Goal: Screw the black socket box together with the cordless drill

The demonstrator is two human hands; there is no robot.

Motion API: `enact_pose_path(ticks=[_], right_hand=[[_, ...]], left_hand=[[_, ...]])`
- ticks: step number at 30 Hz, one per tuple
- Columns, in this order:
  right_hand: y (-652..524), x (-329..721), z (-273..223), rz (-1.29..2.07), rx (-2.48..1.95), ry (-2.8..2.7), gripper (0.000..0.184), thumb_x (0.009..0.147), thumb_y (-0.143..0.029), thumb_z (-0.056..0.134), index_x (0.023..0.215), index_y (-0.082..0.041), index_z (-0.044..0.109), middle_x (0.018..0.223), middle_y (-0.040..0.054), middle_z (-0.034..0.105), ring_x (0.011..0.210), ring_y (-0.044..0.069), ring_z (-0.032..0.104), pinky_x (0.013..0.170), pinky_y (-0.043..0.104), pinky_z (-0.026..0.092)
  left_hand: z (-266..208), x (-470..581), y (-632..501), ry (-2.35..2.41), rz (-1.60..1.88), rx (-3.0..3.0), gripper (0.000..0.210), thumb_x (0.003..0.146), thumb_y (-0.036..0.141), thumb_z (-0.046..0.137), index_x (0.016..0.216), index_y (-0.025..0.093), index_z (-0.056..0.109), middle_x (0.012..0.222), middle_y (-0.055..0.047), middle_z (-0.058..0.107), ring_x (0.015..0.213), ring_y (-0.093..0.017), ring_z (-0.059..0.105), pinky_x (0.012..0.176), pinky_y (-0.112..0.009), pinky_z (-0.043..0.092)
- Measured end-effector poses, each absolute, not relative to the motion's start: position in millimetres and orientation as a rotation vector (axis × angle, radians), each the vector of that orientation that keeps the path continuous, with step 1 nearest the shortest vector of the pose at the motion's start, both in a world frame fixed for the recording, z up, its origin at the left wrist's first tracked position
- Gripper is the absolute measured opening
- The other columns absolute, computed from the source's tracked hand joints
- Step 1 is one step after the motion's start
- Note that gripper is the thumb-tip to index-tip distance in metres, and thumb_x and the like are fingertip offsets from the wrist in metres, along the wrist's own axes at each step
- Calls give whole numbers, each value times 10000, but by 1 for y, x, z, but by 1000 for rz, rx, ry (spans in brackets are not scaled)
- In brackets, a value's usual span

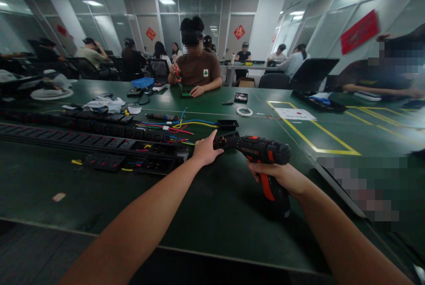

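Observation:
My right hand (277,174) is wrapped round the grip of a black and orange cordless drill (262,148). The drill's front end points left, towards my left hand (206,149). Thumb and forefinger of that hand reach around a small black part (219,142) at the drill's tip; the other fingers are mostly hidden. Left of my left hand lies a long black power strip (83,136) with rows of sockets, its near end open. Red, blue and yellow wires (186,125) run from the strips to a black end housing (228,124) just beyond my hands.
Across the green table (206,205) a co-worker (199,66) holds a red-handled tool over a small green board. A white tape roll (245,111), a black box of bits (241,97), a blue basket (142,82) and plastic bags (104,104) lie farther back. Yellow tape marks the right side.

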State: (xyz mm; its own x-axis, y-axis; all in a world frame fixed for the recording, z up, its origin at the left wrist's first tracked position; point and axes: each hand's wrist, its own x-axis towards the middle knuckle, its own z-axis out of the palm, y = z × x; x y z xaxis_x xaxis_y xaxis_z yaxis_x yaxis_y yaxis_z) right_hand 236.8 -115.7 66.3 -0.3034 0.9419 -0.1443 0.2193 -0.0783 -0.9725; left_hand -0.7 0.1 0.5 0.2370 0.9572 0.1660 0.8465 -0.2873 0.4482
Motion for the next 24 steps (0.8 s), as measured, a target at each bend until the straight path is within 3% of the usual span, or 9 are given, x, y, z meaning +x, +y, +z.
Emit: enact_pose_path(ticks=[7,24], right_hand=[[-117,235,68,1409,-1308,-1548,397,716,-540,869,793,-189,701,668,5,633,623,183,586,617,328,462],[-115,239,63,1408,-1321,-1539,403,719,-549,867,804,-189,709,646,6,644,606,181,576,612,330,453]], left_hand=[[3,-1,-2,1653,621,2259,617,897,478,726,1449,300,515,1353,-74,707,1245,-312,657,1082,-446,446],[0,0,0,1658,634,2279,593,900,469,713,1430,284,521,1342,-88,708,1228,-319,661,1062,-460,453]])
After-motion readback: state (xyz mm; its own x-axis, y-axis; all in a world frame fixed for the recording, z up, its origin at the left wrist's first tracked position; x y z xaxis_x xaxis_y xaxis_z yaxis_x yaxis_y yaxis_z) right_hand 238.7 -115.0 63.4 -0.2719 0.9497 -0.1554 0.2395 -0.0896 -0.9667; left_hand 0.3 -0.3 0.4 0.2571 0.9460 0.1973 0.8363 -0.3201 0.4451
